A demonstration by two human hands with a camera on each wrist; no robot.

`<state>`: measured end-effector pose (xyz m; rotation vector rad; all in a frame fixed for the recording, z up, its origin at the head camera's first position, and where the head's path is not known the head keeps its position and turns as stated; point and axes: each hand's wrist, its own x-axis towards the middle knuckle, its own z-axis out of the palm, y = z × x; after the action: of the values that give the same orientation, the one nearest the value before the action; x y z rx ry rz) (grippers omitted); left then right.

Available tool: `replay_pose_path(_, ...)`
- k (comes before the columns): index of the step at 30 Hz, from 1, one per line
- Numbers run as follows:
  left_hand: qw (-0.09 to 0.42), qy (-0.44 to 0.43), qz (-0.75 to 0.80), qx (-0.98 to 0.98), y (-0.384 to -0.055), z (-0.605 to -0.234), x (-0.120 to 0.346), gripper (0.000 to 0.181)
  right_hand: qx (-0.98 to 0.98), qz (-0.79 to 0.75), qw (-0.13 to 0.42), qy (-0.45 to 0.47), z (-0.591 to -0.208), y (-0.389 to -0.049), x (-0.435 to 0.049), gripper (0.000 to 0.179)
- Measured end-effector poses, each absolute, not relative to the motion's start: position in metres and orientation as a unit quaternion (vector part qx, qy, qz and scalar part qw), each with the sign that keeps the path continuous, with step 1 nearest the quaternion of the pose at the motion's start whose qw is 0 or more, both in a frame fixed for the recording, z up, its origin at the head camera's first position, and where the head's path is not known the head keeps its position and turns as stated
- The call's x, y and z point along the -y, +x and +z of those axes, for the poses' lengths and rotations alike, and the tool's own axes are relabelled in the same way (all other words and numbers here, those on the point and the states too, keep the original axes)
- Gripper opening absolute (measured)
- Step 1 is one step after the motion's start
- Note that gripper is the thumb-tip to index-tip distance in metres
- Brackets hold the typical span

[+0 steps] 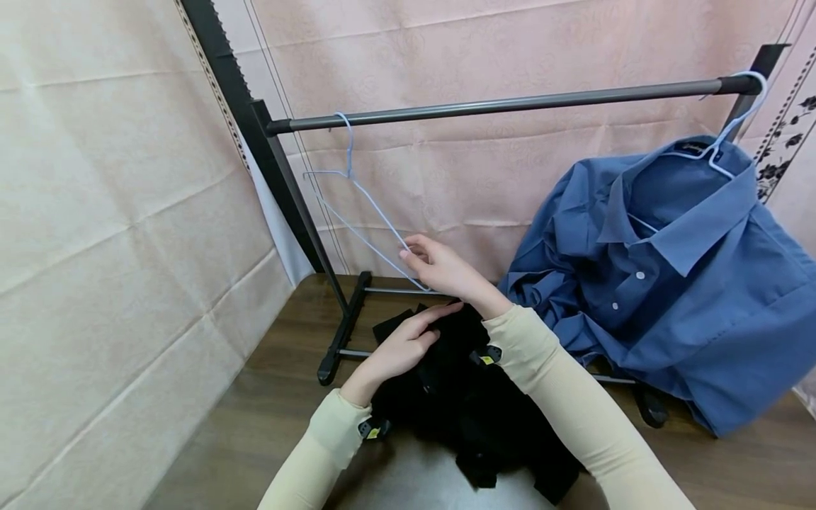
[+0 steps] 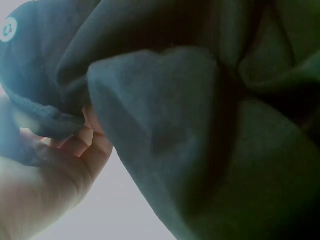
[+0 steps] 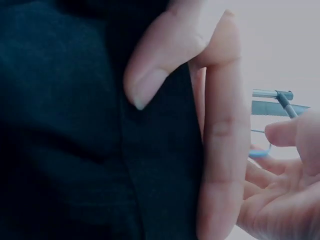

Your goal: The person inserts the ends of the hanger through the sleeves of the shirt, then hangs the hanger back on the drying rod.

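My right hand point(image 1: 440, 269) pinches the lower corner of a light blue hanger point(image 1: 381, 216), whose hook sits over the rail. Just below it, my left hand point(image 1: 404, 347) holds a black shirt point(image 1: 474, 414) that hangs bunched under both forearms. The right wrist view has the left thumb point(image 3: 150, 82) pressed on an edge of the dark cloth point(image 3: 55, 130), index finger behind it. Beyond, the right hand point(image 3: 285, 185) is at the hanger. A pale button point(image 2: 8, 29) and folds of the shirt point(image 2: 150, 100) fill much of the left wrist view.
A dark metal rail point(image 1: 510, 106) on a black stand point(image 1: 296, 191) crosses the scene. At its right end a blue shirt point(image 1: 688, 283) hangs from another light blue hanger point(image 1: 755, 106). Below is a brown wooden tabletop point(image 1: 255, 404); pale curtains point(image 1: 115, 248) surround it.
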<state>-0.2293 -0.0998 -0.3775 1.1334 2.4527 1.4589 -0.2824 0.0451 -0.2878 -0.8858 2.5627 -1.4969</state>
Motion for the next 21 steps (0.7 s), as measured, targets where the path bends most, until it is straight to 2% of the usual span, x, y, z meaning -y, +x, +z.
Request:
replay_pose_path(6,0.028,0.365,0.472,-0.802,-0.228,-0.378,0.106,0.053,-0.799,-0.531,0.038,-0.28,-0.29,-0.284,-0.045,0.038)
replay_pose_path(21,0.038,0.356,0.476,-0.803,-0.22,-0.376,0.117,0.053,-0.757,-0.591,-0.046,-0.274,-0.286,-0.286,-0.05,0.037)
